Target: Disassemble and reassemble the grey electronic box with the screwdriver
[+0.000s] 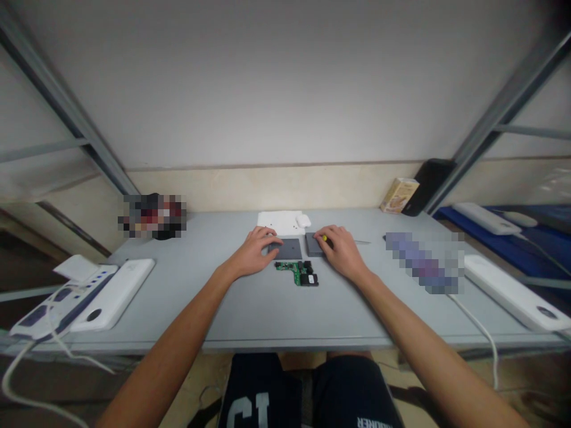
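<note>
My left hand [256, 248] rests on the left edge of a flat dark grey cover [289, 248], its fingers curled over it. My right hand [339, 248] lies on a second grey piece [312, 244] and is closed round a small tool with a yellow tip [325, 238]. A green circuit board [298, 273] with black ports lies bare on the grey table [276, 315], just in front of both hands.
A white sheet [279, 220] with a small white part [303, 220] lies behind the hands. White power banks [113, 294] [513, 291] and a power strip [57, 300] sit at the table's sides. A small box [399, 195] and a black object [428, 184] stand at the back right.
</note>
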Demonstrator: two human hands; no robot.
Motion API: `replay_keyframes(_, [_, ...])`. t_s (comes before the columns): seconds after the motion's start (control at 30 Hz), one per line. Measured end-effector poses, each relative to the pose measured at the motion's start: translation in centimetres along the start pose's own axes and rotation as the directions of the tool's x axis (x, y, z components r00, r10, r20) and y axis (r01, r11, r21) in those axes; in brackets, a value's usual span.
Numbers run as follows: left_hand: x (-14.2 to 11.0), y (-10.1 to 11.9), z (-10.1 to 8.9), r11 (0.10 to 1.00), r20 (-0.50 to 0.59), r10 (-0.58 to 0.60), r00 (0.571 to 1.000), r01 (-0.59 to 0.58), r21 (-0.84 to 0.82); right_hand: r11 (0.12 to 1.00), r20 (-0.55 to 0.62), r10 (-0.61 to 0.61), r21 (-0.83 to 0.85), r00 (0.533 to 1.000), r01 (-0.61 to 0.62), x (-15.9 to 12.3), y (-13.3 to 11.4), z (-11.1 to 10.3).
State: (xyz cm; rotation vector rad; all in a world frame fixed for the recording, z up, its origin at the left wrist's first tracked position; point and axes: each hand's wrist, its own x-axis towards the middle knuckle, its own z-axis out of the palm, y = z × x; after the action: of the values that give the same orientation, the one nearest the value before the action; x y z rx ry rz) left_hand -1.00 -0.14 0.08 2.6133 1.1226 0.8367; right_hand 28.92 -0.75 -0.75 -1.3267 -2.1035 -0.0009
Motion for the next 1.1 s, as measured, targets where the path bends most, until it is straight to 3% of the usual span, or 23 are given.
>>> replay_keyframes(0.33, [-0.45,-0.39,-0.06,0.998,0.059,-0.039,0.997,0.042,-0.052,1.0,-0.001,0.003,0.003,1.0,-0.003,0.07,0.14,0.02])
replay_keyframes(1.1, [-0.48,-0.4,-0.08,0.994,0.052,-0.064,0.997,0.068,-0.08,1.0,-0.022,0.018,-0.006,1.0,-0.018,0.13,-0.1,0.01])
